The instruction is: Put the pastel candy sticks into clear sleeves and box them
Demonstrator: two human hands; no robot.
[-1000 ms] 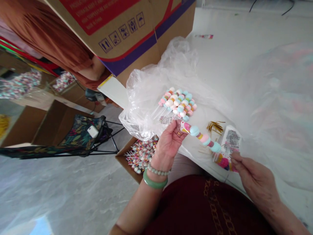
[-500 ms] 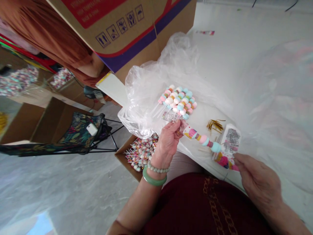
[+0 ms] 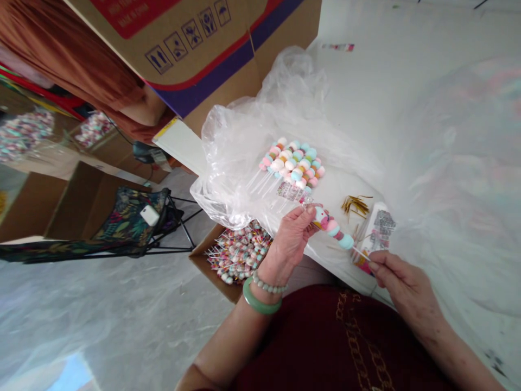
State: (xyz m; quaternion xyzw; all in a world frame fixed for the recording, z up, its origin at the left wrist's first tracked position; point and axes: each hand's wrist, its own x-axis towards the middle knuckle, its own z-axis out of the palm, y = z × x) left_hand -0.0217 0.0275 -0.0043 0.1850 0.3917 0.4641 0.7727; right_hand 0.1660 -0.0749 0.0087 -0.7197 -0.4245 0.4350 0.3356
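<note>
Pink-and-blue candy skewer (image 3: 331,227): left hand (image 3: 290,244) grips its top, right hand (image 3: 407,288) pinches its stick (image 3: 361,253).

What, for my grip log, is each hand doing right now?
Left hand: closed, holding the top end of a pastel candy skewer.
Right hand: closed, pinching the skewer's white stick.

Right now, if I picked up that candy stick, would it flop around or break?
The candy stick would probably feel light for its size, since its round candies look puffy and soft. Its thin white stick looks straight and fairly stiff where the right hand's fingers pinch it, but it might snap if bent hard. The candies could possibly squash if squeezed.
</note>
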